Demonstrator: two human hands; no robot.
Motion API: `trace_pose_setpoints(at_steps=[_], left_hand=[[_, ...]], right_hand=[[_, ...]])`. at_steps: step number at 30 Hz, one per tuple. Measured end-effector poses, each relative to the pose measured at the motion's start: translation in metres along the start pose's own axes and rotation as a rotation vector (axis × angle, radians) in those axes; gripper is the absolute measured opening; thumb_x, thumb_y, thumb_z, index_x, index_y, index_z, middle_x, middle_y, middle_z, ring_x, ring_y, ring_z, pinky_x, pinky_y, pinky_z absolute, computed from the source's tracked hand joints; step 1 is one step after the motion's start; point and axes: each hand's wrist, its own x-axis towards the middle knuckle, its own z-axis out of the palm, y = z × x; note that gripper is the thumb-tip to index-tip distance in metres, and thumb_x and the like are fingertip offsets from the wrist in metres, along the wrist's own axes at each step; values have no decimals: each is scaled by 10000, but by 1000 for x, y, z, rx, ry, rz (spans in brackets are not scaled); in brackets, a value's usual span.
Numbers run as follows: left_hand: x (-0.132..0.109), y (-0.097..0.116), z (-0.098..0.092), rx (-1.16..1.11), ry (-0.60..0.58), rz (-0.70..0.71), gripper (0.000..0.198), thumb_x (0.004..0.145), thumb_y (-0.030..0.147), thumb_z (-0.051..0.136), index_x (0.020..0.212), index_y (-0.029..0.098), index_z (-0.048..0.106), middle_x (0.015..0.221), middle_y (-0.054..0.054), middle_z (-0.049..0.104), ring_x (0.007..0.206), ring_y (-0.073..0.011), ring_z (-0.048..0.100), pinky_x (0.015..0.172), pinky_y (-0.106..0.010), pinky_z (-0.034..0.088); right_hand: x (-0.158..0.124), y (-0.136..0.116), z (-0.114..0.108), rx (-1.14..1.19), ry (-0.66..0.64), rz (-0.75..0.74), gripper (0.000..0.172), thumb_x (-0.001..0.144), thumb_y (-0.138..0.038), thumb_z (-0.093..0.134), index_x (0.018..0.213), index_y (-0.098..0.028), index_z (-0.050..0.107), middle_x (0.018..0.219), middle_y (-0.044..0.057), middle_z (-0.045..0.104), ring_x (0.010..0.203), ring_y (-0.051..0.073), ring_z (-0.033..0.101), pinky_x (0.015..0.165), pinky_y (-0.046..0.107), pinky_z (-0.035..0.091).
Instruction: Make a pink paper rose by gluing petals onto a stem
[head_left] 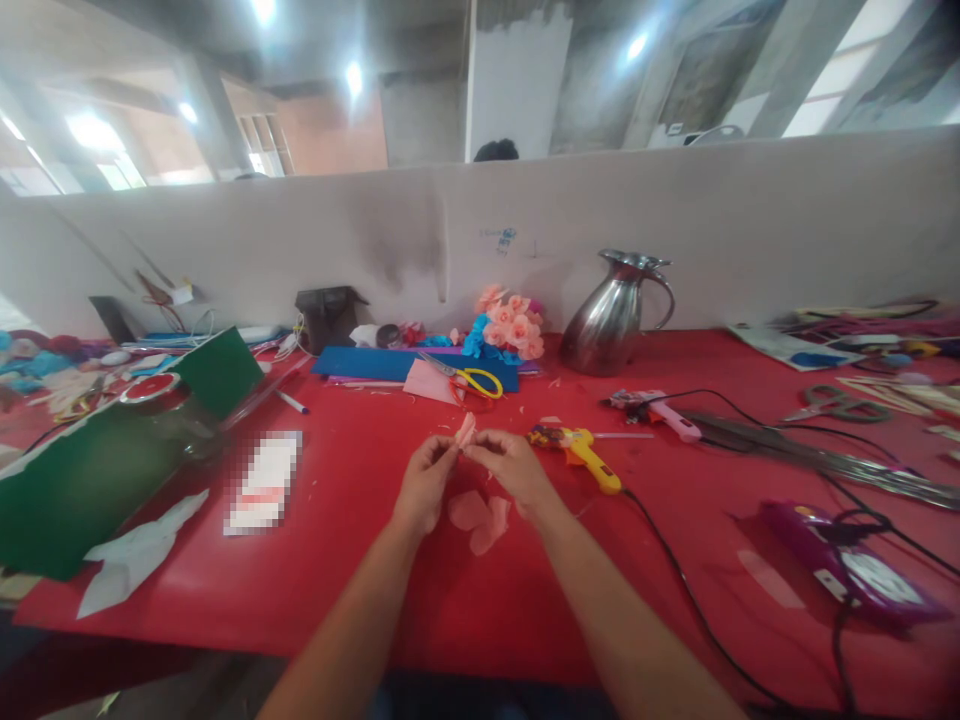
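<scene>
Between the fingertips of both my hands is a small peach paper flower piece [466,430], held upright over the table. My left hand [425,482] pinches it from the left. My right hand [513,468] pinches it from the right, its fingers closed. Loose peach paper petals [480,520] lie on the red table [345,590] just below my hands. A yellow glue gun [589,457] rests right of my right hand, its cord running toward the front edge. Beyond my hands, yellow-handled scissors [472,381] lie on a pink paper sheet [427,381].
A steel jug [611,320] stands at the back, beside a bunch of peach and blue paper flowers [514,325]. A pink glue gun [671,415], grey scissors [840,403] and a purple power strip [855,570] lie right. Green board [97,480] and a jar [161,410] are left.
</scene>
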Motion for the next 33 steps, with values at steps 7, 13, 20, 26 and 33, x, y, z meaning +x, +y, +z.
trace_pose_setpoints(at_steps=[7, 13, 20, 26, 33], left_hand=[[3, -4, -4, 260, 55, 218, 83, 711, 233, 620, 752, 164, 643, 675, -6, 592, 635, -115, 521, 628, -221, 391], [1, -1, -4, 319, 93, 343, 63, 702, 203, 635, 737, 193, 686, 729, -24, 595, 655, -126, 527, 651, -233, 397], [-2, -1, -4, 332, 122, 377, 75, 689, 203, 650, 729, 222, 710, 747, -40, 580, 704, -154, 499, 657, -234, 375], [-3, 1, -4, 336, 138, 384, 88, 679, 196, 653, 735, 237, 707, 772, -45, 577, 733, -168, 486, 686, -242, 369], [0, -2, -4, 216, 132, 283, 75, 686, 256, 666, 729, 198, 684, 720, -29, 595, 681, -138, 506, 668, -233, 386]], right_hand=[[0, 2, 0, -34, 18, -34, 138, 640, -294, 606, 679, -170, 653, 711, 8, 663, 698, 157, 585, 713, 286, 436], [1, 7, 1, -29, 2, -99, 135, 677, -282, 578, 722, -183, 659, 732, 17, 674, 729, 166, 612, 731, 286, 456], [0, 8, 1, -68, 19, -145, 154, 682, -258, 561, 771, -190, 667, 777, 30, 689, 734, 172, 624, 723, 297, 473], [-1, 13, 4, -129, 15, -221, 172, 720, -237, 526, 816, -192, 661, 800, 29, 681, 736, 167, 615, 712, 289, 462], [-8, 1, 3, -11, 121, -268, 374, 732, -237, 522, 1104, -212, 555, 688, -11, 603, 634, 138, 556, 639, 263, 441]])
